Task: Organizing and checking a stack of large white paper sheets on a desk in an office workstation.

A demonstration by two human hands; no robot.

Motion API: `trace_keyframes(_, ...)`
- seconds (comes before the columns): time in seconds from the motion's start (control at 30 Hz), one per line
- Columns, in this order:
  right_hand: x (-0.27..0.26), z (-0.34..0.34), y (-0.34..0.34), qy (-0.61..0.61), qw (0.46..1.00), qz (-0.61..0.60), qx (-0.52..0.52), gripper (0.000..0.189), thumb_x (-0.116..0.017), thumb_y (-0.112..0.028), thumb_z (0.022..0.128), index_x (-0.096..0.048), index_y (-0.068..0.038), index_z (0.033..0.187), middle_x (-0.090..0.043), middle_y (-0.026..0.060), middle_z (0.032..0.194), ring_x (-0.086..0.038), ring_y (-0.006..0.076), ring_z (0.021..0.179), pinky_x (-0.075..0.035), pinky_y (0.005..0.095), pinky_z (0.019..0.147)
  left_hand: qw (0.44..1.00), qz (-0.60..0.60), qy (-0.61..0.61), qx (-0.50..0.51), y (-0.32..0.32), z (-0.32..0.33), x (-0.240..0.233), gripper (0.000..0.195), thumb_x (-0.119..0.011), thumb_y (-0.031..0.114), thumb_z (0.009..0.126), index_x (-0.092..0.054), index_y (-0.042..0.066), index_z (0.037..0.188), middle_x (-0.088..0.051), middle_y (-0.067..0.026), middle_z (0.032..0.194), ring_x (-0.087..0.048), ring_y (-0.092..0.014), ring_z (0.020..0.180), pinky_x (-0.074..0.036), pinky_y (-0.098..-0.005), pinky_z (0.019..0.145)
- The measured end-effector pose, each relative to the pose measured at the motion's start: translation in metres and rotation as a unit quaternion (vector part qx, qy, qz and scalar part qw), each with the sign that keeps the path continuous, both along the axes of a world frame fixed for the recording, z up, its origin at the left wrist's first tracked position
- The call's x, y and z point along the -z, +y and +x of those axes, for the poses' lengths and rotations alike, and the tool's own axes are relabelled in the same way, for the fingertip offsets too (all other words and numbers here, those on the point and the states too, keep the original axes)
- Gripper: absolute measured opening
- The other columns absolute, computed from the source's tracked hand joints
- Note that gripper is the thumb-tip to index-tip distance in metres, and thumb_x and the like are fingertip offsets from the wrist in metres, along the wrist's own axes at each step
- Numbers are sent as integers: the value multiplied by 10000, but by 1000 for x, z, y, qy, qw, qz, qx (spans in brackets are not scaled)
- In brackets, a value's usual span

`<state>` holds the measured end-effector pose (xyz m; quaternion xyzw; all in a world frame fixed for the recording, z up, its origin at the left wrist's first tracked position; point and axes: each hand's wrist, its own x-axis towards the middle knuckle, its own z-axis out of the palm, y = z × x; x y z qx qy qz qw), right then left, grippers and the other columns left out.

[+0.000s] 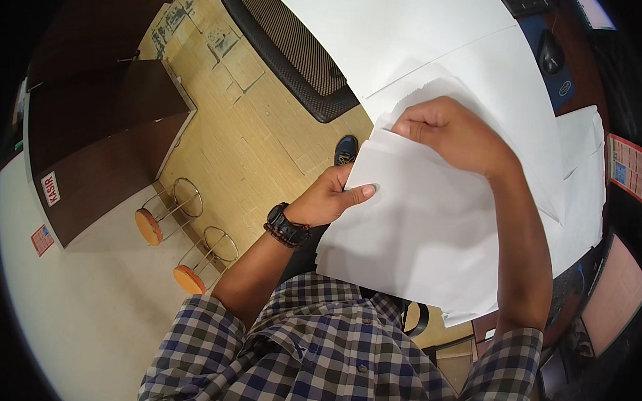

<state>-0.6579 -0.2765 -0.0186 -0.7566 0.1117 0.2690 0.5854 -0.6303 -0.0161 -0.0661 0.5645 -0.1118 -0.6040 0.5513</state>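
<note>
A stack of large white paper sheets (415,225) lies in front of me, with uneven, stepped edges. My left hand (339,196) grips its left edge, thumb on top and fingers beneath. At the stack's upper edge, my right hand (435,130) has its fingers curled over the paper, with thumb and forefinger pinched on a sheet edge; the other fingertips are partly hidden. Beyond that hand, more large white sheets (464,41) spread over the table. A black watch (285,226) is on my left wrist.
To the right are another white paper stack (585,156), a black computer mouse (551,52) on a blue pad, a keyboard (524,3) and a monitor (614,295). A mesh chair (294,46) stands beyond the table edge. Orange-topped stools (148,227) and a dark wooden counter (116,151) are at left.
</note>
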Motion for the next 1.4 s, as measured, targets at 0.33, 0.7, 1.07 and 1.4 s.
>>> trace_keyframes(0.33,2,-3,-3,44,993,95,49,250,-722,-232,892,-721,18,877,-607,-29,687,-465,36,610,-392,214,557,998,-5,-47,45,-2,1,-14,595,-677,169,923,-403,24,1431,-573,-124,1286,-535,-184,1186,-436,-348,1003)
trace_keyframes(0.7,2,-9,-5,11,996,82,34,230,-721,-206,892,-723,22,926,-670,6,760,-555,55,712,-473,227,677,937,-28,-349,-10,-4,-18,-7,980,-758,233,842,-106,60,1553,-250,-255,1547,-284,-364,1424,-245,-444,1160)
trace_keyframes(1.07,-2,-7,-8,34,990,131,31,218,-754,-161,855,-721,33,949,-700,33,819,-599,77,751,-504,240,735,942,-38,-331,39,-4,-14,-8,929,-749,247,842,-167,95,1550,-284,-206,1536,-329,-374,1391,-300,-444,1130)
trace_keyframes(1.4,3,-8,-6,23,991,126,35,200,-737,-164,866,-717,33,890,-688,28,776,-594,78,739,-504,244,725,933,-41,-355,51,-3,-13,-10,930,-752,240,836,-173,92,1548,-294,-217,1520,-340,-391,1377,-317,-450,1119)
